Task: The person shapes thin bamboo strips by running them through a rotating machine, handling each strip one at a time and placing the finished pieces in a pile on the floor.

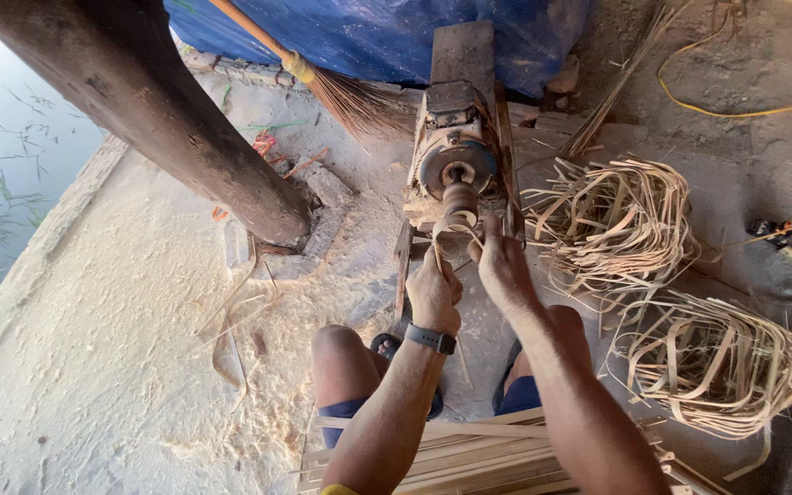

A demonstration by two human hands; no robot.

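Pale sawdust (112, 367) spreads thick and powdery over the concrete floor to the left of the motor (456, 151), my landmark, running out to a raised curb with water beyond it. Between that open stretch and the motor, a dark, rough wooden post (158, 119) leans down to the floor, and a few loose strips lie curled at its foot. Behind the motor I see a broom (323, 87) with stiff brown bristles lying against a blue tarp (368, 32).

My left hand (434, 293), a dark watch (431, 339) on its wrist, sits just in front of the motor's ribbed wooden spool (458, 203). Its fingers are curled closed around a thin, pale bamboo strip (444, 235) that arcs up to the spool. My right hand (502, 266) is just beside it, slightly nearer the motor, fingers bent and pinching the same strip on the spool's right. The motor itself is rusty, round-faced and dusted, mounted on a weathered plank.

Right of the motor lie two loose, tangled heaps of flat curled strips (616, 220), the nearer one (717, 362) well apart from my hand, leaving little bare floor there. Straight split slats (469, 454) are stacked across my lap, below the hands. A yellow cable (717, 105) loops on the dirt far right of the motor.
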